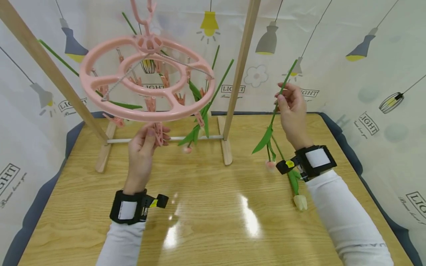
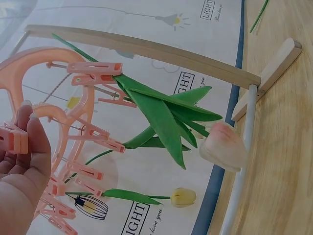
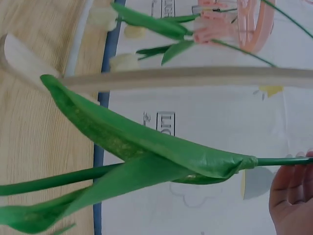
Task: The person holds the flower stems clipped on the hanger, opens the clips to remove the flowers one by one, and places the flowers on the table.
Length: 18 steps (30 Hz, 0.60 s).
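A round pink clip hanger (image 1: 133,112) hangs in front of me, with pink clothespins around its rings. My left hand (image 1: 141,151) grips one clothespin (image 1: 159,135) at the near rim; that clothespin (image 2: 12,139) shows at the left edge of the left wrist view. To the right, my right hand (image 1: 294,111) pinches the green stem of a pink tulip (image 1: 265,140), which points blossom down above the table. Its leaves (image 3: 156,147) fill the right wrist view. Other tulips hang head down from the clips, including a pink one (image 2: 222,147) and a yellow one (image 2: 183,197).
A wooden stand (image 1: 243,62) with a white crossbar (image 1: 199,137) frames the hanger. On the wooden table (image 1: 206,207) lies a white tulip (image 1: 300,202), below my right wrist. A lamp-printed cloth (image 1: 366,88) covers the back and sides.
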Tool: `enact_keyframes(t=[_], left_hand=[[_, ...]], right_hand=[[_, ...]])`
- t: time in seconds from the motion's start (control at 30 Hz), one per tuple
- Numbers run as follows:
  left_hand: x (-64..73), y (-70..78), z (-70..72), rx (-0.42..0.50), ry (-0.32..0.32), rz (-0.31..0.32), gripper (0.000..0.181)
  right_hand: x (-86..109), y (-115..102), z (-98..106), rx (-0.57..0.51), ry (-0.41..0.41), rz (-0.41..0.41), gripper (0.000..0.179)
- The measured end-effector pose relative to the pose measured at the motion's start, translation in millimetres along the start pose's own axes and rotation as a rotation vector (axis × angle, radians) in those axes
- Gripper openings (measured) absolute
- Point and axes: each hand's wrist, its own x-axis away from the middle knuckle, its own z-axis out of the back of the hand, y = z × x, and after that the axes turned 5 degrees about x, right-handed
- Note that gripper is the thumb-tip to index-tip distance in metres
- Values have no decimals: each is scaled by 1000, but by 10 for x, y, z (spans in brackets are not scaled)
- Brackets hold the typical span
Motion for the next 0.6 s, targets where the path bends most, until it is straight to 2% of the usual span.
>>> enact_keyframes(t=[0.1,0.27,0.47,0.6], left_hand=[[0,-5,11,6,-3,-5,29],[0,-1,22,7,-2,-6,27],[7,8,36,2,4,-13,26],[8,4,44,17,1,-17,26]], right_hand=[[-46,58,90,69,4,-27,28],[-135,151,277,120,0,-94,30],[-202,209,485,289,-69,-189,33],[-207,271,610,355,-100,-236,33]])
